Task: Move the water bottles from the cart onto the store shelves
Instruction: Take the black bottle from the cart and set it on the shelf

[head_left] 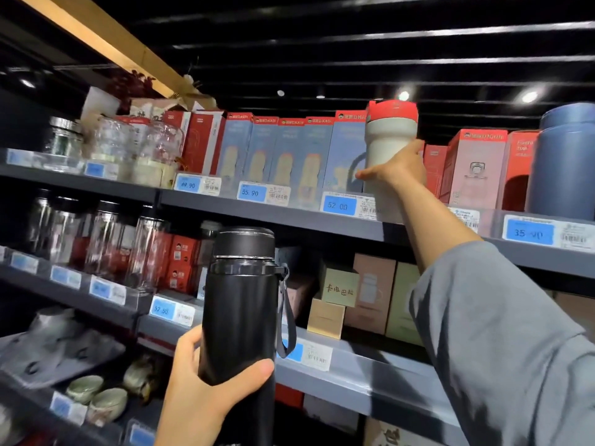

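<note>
My left hand [206,384] grips a tall black water bottle [240,313] with a grey strap, held upright in front of the middle shelf. My right hand [397,167] is raised to the top shelf [289,217] and wraps around a white bottle with a red lid [388,146], which stands at the shelf's front edge beside the boxed bottles. The cart is out of view.
Blue and red product boxes [273,156] line the top shelf, with a large blue container [563,162] at far right. Glass bottles [96,239] and small boxes [338,304] fill the middle shelf. Ceramic cups [96,397] sit lower left. Price tags run along the edges.
</note>
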